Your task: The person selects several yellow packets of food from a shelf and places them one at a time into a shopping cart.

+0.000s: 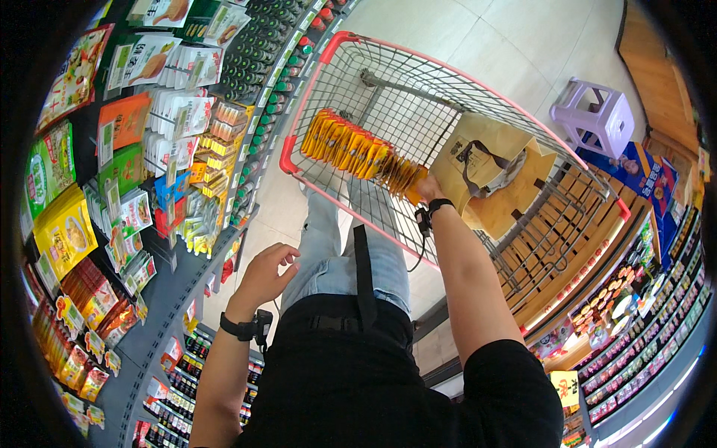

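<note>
A wire shopping cart (448,73) with red corners stands before me. Inside it lies a long row of yellow-and-orange packets (347,147), set side by side. My right hand (427,189) reaches into the cart and touches the near end of that row; whether its fingers grip a packet is hard to tell. Just right of this hand, a tan paper or cloth bag (496,131) with dark straps sits in the cart. My left hand (269,273) hangs over the floor beside my leg, fingers slightly bent, holding nothing.
Shelves with hanging seasoning packets (129,120) and green-capped bottles (274,108) run along the left. A purple plastic stool (602,115) stands beyond the cart at the right. A slatted wooden display (521,297) and shelves of small goods (644,358) are on the right.
</note>
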Action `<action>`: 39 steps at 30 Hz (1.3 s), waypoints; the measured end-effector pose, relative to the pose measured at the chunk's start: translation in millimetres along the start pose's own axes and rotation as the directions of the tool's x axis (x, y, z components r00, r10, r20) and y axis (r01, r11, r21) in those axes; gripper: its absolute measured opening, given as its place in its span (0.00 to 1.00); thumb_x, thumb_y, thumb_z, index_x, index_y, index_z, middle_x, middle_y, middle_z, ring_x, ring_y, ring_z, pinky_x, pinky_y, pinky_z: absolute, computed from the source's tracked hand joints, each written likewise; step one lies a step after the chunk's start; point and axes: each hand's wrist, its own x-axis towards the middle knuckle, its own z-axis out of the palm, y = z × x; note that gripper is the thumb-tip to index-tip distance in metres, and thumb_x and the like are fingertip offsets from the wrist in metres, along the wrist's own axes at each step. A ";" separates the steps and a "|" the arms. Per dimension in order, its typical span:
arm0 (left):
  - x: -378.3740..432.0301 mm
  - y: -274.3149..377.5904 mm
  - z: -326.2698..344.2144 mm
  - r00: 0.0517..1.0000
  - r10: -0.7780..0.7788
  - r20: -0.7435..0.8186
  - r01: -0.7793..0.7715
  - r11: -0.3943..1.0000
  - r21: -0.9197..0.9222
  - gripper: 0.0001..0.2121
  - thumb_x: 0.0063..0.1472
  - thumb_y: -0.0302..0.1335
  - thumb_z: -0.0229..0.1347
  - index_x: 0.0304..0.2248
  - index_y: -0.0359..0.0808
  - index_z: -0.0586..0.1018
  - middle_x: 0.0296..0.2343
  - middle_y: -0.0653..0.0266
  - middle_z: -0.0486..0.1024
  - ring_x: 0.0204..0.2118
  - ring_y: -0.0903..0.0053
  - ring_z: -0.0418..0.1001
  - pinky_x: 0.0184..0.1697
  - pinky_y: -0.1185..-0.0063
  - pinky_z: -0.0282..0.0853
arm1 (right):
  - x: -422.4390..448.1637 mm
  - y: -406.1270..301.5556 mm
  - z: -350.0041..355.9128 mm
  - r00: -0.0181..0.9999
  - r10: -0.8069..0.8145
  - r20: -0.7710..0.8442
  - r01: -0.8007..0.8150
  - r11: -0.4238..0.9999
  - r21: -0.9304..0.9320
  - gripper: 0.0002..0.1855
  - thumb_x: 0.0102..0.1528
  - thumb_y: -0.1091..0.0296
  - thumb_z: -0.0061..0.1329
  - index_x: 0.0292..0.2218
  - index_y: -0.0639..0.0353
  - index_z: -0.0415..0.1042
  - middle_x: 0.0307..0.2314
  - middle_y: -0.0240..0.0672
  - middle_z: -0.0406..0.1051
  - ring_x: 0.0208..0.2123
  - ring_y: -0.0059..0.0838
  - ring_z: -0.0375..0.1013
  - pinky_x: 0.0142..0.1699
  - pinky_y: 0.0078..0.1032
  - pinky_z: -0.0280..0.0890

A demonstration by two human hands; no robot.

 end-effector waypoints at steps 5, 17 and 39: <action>9.7 9.2 -3.2 1.000 0.015 0.016 -0.015 1.000 0.002 0.11 0.57 0.26 0.55 0.39 0.33 0.74 0.27 0.60 0.72 0.31 0.72 0.71 0.37 0.76 0.67 | 9.2 9.5 5.4 0.998 -0.052 0.044 0.058 0.989 -0.139 0.17 0.50 0.65 0.46 0.32 0.75 0.73 0.31 0.55 0.75 0.34 0.50 0.75 0.39 0.37 0.68; 18.3 15.2 -3.0 1.000 -0.001 -0.028 0.001 1.000 -0.006 0.19 0.58 0.26 0.54 0.49 0.36 0.68 0.29 0.62 0.71 0.30 0.72 0.70 0.35 0.76 0.68 | 34.1 25.5 22.2 0.989 -0.096 0.112 0.118 0.971 -0.210 0.16 0.50 0.66 0.45 0.30 0.77 0.73 0.30 0.60 0.74 0.34 0.50 0.75 0.37 0.39 0.68; -2.6 -0.5 25.2 0.995 0.002 -0.103 -0.003 1.000 -0.008 0.21 0.57 0.28 0.56 0.50 0.39 0.68 0.31 0.61 0.71 0.32 0.69 0.72 0.36 0.74 0.69 | -57.1 -52.2 -6.5 0.970 -0.117 0.215 0.143 0.984 -0.109 0.14 0.50 0.69 0.50 0.40 0.61 0.70 0.22 0.34 0.69 0.20 0.27 0.68 0.23 0.25 0.65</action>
